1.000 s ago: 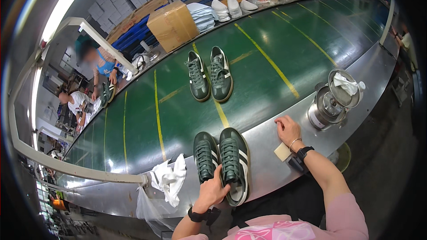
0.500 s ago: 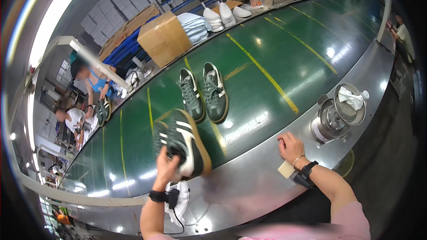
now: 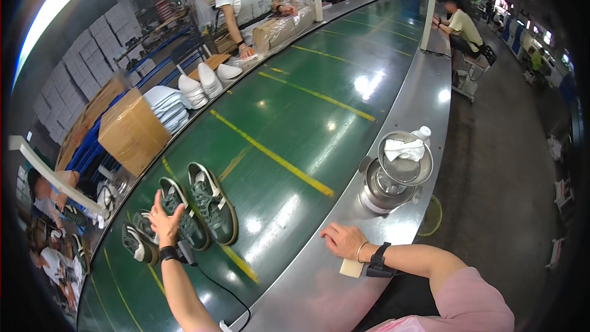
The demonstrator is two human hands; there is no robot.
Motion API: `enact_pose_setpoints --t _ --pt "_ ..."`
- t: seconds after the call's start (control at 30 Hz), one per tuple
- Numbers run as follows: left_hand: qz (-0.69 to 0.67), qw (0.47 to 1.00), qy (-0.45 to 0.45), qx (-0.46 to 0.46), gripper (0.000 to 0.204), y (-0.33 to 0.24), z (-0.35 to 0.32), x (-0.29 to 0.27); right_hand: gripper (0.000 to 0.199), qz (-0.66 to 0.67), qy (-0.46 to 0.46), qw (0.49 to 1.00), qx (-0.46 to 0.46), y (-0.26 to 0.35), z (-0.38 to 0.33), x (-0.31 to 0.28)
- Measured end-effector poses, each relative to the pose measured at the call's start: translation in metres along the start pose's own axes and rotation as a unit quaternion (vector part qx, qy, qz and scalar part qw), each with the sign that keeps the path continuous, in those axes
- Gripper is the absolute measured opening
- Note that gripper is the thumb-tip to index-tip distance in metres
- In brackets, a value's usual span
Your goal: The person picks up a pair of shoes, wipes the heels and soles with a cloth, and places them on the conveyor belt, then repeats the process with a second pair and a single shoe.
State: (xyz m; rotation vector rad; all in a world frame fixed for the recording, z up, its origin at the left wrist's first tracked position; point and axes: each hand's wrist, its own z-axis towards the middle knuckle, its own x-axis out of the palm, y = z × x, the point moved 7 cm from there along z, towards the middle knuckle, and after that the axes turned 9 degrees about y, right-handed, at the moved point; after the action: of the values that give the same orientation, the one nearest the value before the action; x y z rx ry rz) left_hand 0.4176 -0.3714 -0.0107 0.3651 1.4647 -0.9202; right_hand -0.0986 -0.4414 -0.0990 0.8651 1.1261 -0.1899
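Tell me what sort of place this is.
Most likely a shoe factory assembly line: green sneakers lie in pairs on a long green conveyor belt, white insoles are stacked alongside, and workers stand along it.

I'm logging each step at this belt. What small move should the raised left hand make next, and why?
Probably lower the left hand onto the near green shoe. The hand is open and empty, raised right over that shoe, while the right hand rests flat on the metal edge.

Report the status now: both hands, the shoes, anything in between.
Left hand raised, open, empty, above the green belt. Right hand flat on the steel rim, no grip. Pair of dark green lace-up sneakers just beyond left hand. Nothing between.
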Motion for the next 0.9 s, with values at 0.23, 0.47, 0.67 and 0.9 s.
enact_pose_setpoints --t 0.23,0.47,0.67,0.9 --pt "0.047 0.985 0.135 -0.101 0.083 -0.055 0.033 0.059 0.015 -0.006 0.014 1.0 -0.004 0.005 0.005 0.0" --pt "0.103 0.957 0.231 -0.144 0.084 -0.064 0.05 0.055 0.015 -0.02 0.021 1.0 0.002 0.004 0.005 0.001" --pt "0.092 0.922 0.309 -0.214 0.094 -0.057 0.05 0.049 0.013 0.0 0.002 1.0 -0.015 0.002 0.002 -0.001" --pt "0.107 0.952 0.225 -0.181 0.089 -0.05 0.041 0.064 0.012 0.004 0.005 1.0 -0.007 0.002 0.001 -0.002"
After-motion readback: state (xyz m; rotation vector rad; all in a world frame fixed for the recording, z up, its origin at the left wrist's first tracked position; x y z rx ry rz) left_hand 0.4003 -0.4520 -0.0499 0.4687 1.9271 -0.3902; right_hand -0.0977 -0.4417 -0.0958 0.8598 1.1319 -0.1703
